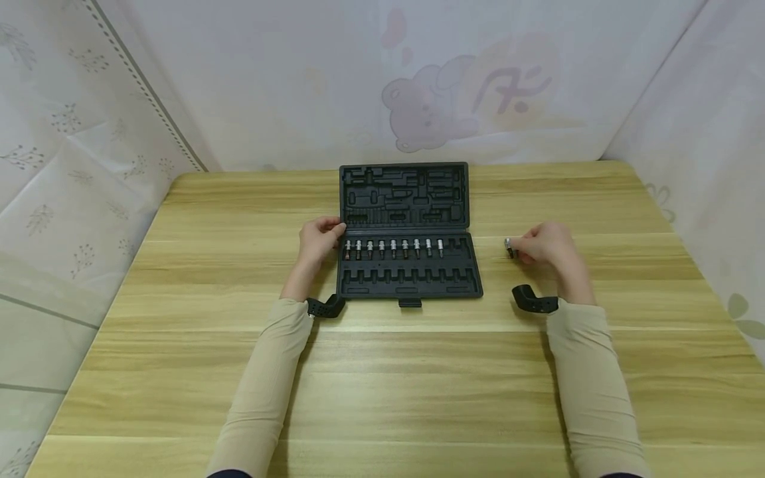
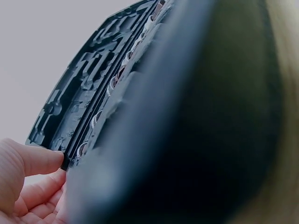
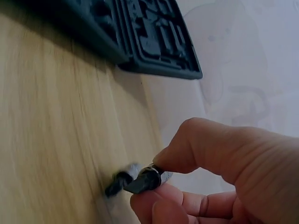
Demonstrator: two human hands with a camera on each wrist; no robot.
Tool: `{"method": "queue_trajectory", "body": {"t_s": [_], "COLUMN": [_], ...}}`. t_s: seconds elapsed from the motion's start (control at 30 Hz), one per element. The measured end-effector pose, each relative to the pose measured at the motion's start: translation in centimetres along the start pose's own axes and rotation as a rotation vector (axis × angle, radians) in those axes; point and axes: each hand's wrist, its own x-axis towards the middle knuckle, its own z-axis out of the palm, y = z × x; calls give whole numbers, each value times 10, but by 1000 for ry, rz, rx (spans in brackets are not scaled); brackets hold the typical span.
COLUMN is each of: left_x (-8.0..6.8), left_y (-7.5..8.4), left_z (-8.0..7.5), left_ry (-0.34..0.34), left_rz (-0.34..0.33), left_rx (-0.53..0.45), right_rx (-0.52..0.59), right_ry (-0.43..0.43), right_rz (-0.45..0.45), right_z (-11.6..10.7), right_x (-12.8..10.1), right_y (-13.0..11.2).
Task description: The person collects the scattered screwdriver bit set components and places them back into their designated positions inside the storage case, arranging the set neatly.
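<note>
An open black plastic case (image 1: 410, 273) lies on the table, a row of several silver bit sockets (image 1: 393, 247) in its lower half. At the case's left side, near the hinge, my left hand (image 1: 319, 239) pinches the edge between thumb and fingers; the left wrist view shows the thumb (image 2: 39, 160) on the rim. To the right of the case, my right hand (image 1: 545, 244) holds a bit socket (image 3: 148, 180) with a dark flat tip between thumb and fingers. Just beyond it, a second bit socket (image 3: 119, 182) appears blurred, close to the table surface.
The case's raised lid (image 1: 404, 196) has moulded hollows, and its latch (image 1: 410, 303) points toward me. Bare slots show at the right end of the socket row and along the front row. Patterned cloth (image 1: 299, 86) hangs behind the wooden table (image 1: 418, 398).
</note>
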Motion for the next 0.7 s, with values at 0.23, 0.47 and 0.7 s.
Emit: {"method": "queue_trajectory", "body": {"t_s": [0.23, 0.47, 0.7], "left_x": [1, 1, 0], "left_y": [0, 0, 1], "left_z": [1, 1, 1], "left_ry": [3, 7, 7], "left_rz": [-7, -7, -17], "left_rx": [-1, -1, 5], "right_rx": [3, 14, 83], "right_ry": [-26, -46, -69], "right_rz": [-30, -53, -52], "right_z": [4, 9, 16], "right_x": [2, 2, 4], "right_y": [-15, -30, -44]}}
